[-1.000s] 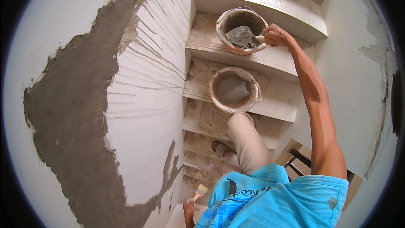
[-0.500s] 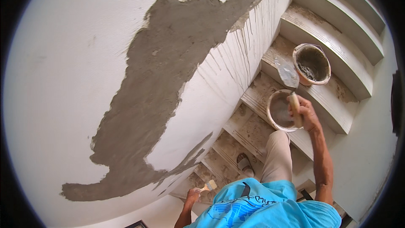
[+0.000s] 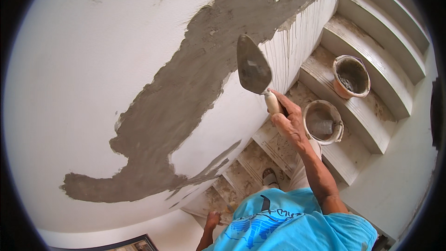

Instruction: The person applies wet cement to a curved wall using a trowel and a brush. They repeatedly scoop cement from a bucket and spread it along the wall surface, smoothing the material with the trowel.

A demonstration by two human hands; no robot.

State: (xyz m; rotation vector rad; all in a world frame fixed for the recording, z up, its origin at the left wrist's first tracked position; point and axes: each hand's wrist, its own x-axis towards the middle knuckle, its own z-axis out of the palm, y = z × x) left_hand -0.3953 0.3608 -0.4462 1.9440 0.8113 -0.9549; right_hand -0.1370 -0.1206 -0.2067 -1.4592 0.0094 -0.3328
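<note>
My right hand (image 3: 289, 123) grips the pale handle of a pointed metal trowel (image 3: 253, 65), its broad blade raised in front of the patch of grey mortar (image 3: 167, 121) on the white wall (image 3: 79, 88). Low by my waist, my left hand (image 3: 213, 218) is closed on a paintbrush (image 3: 230, 208), which is blurred and partly hidden by my blue shirt. Beyond my right forearm a white bucket (image 3: 339, 132) holds murky water and a cloudy translucent object. On the step above it stands an orange bucket (image 3: 344, 90) with grey mortar inside.
Curved, dirty white stairs (image 3: 353, 32) climb along the wall to the upper right, with another white wall (image 3: 404, 158) beside them. My sandalled foot (image 3: 270, 179) is on a step below the buckets. A dark-framed picture (image 3: 144, 244) shows at the bottom left.
My right hand has lifted the trowel out of the orange bucket and carried it leftward, up in front of the mortar patch. My view has turned toward the left wall.
</note>
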